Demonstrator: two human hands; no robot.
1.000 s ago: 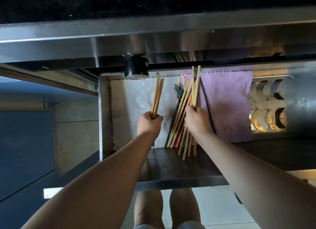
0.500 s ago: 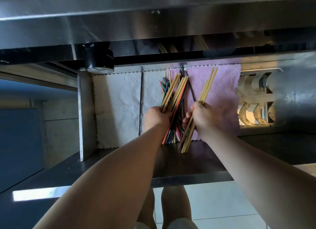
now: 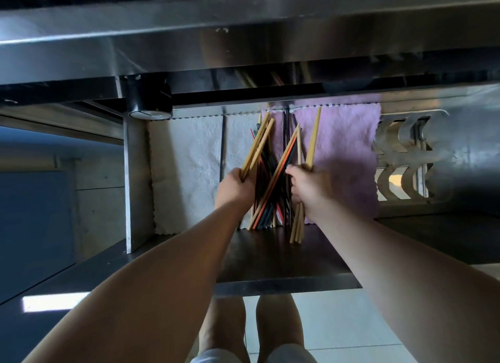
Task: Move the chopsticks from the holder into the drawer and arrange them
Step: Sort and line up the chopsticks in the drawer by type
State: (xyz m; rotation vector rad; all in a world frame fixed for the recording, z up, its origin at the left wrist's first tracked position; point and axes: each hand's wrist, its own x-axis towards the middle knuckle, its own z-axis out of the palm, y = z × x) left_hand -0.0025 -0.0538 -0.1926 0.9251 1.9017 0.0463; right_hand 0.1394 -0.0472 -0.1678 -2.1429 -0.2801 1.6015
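Observation:
The steel drawer stands pulled out below the counter. On its white cloth and pink cloth lies a loose pile of chopsticks, black, orange, red and wooden, crossing one another. My left hand is shut on a few wooden chopsticks that slant up to the right. My right hand is shut on several wooden chopsticks, whose lower ends stick out over the drawer's front. No holder is in view.
A single black chopstick lies apart on the white cloth. A black round knob hangs under the counter edge. A perforated steel panel is at the right. My legs and pale floor tiles show below.
Both hands have come together over the middle of the drawer. The left hand carried its wooden chopsticks right, to the pile. The right hand's bundle now stands straighter, beside the pile.

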